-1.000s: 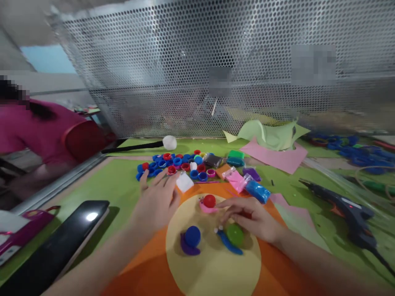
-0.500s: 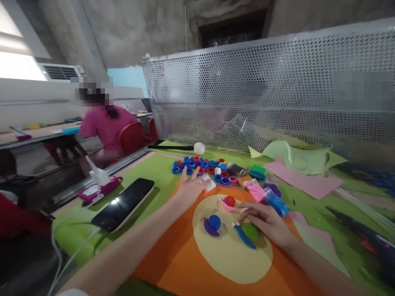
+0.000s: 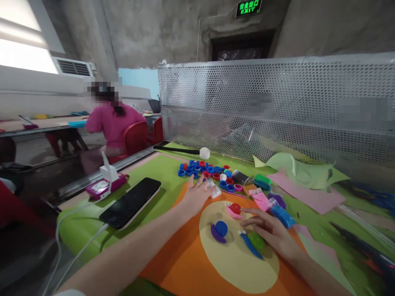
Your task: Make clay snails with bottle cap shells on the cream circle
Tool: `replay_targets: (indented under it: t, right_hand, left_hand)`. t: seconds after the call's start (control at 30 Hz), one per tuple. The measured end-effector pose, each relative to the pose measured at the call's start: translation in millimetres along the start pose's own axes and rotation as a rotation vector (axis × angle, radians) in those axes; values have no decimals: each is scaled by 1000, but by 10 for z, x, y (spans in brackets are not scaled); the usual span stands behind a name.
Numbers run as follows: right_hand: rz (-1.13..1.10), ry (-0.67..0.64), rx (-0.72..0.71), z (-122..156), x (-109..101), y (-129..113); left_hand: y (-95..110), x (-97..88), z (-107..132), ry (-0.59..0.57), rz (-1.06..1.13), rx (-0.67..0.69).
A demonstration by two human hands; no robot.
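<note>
My left hand (image 3: pixel 197 196) lies flat and open on the orange sheet (image 3: pixel 182 259), its fingertips by a small white packet (image 3: pixel 214 190). My right hand (image 3: pixel 268 231) rests with fingers spread over a green cap with a blue clay strip (image 3: pixel 253 242) on the pale yellow circle (image 3: pixel 237 263). A blue cap on purple clay (image 3: pixel 220 229) and a red cap on pink clay (image 3: pixel 234 209) sit on the same circle, between my hands.
A pile of blue and red bottle caps (image 3: pixel 205 170), clay packets (image 3: pixel 262 199) and a white-tipped black stick (image 3: pixel 185 150) lie behind. A phone (image 3: pixel 131 202) with a white cable lies left. Paper sheets (image 3: pixel 302 181) and a glue gun (image 3: pixel 367 250) are right. A person in pink (image 3: pixel 112 123) sits beyond the perforated screen (image 3: pixel 277 111).
The view has lifted and swung left, so the room and the seated person show. Both hands stay in nearly the same places on the sheet.
</note>
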State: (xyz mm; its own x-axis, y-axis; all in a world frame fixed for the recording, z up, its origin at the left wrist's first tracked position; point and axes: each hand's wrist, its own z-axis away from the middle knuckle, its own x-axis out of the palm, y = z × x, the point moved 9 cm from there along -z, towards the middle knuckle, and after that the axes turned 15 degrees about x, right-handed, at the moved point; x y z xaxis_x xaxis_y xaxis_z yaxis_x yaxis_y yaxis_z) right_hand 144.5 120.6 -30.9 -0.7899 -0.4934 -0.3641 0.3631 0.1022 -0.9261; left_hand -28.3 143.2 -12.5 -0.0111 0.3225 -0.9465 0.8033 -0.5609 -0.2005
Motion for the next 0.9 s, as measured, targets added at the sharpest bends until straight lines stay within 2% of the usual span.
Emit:
replay_targets:
  t: [0.2, 0.3, 0.57, 0.77, 0.9]
  right_hand:
    - [135, -35, -69, 82, 26, -3]
    - [174, -9, -101, 95, -1, 40]
    - [117, 19, 47, 39, -31, 202]
    - [231, 150, 30, 14, -149, 70]
    - [261, 153, 33, -18, -123, 34]
  left_hand:
    - [-109, 33, -83, 16, -31, 61]
    - [-123, 47, -137, 15, -23, 112]
    - [-129, 56, -67, -20, 69, 177]
    - [-119, -15, -9, -39, 217, 175]
    - [-125, -98, 9, -18, 309, 134]
